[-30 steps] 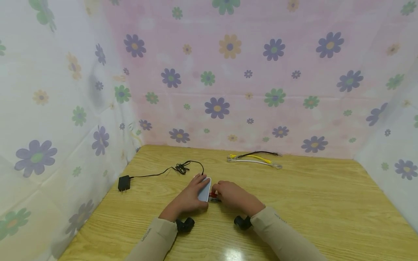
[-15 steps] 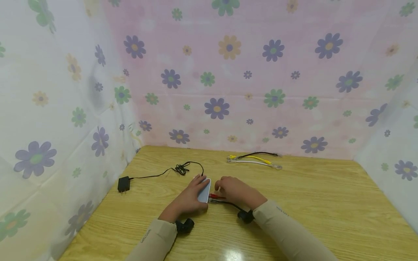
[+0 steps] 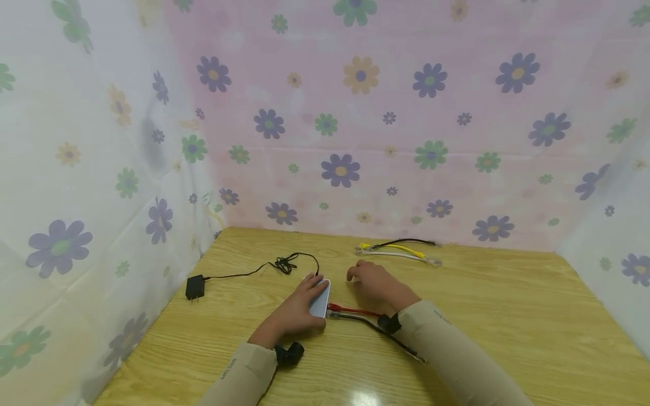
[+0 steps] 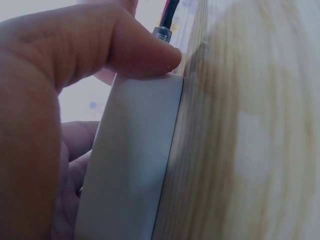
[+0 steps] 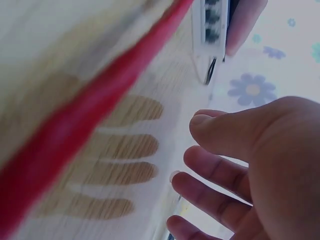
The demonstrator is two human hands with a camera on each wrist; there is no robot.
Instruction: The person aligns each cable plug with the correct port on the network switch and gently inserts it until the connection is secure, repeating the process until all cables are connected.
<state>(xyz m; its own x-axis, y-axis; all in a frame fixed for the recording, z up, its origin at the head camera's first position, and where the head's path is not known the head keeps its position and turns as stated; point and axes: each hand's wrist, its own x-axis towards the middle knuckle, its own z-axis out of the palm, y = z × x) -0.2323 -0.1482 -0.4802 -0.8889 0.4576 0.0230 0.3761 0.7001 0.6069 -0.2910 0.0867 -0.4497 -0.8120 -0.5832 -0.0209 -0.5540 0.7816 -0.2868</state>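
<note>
My left hand (image 3: 290, 314) grips a small white network switch (image 3: 319, 303), thumb at its near corner and fingers over the far side. The left wrist view shows that thumb pressed on the end of the white case (image 4: 132, 155). From the switch's right side run a short red network cable (image 3: 355, 310) and a short black network cable (image 3: 363, 321), their plugs at its ports. In the right wrist view several ports (image 5: 212, 22) show along the switch's edge. My right hand (image 3: 378, 283) hangs over the table right of the switch, fingers loosely bent, holding nothing; the red cable passes beneath its wrist.
A black power adapter (image 3: 195, 287) lies at the left, its thin cord (image 3: 244, 274) running through a tangle (image 3: 285, 264) to the switch. At the back lie loose black (image 3: 406, 240), yellow (image 3: 406, 248) and white (image 3: 391, 253) cables. Flowered cloth (image 3: 340, 113) encloses the table.
My right hand has let go of the red cable and moved up and right, away from the switch. More of the red and black cables now shows. The left hand stays on the switch.
</note>
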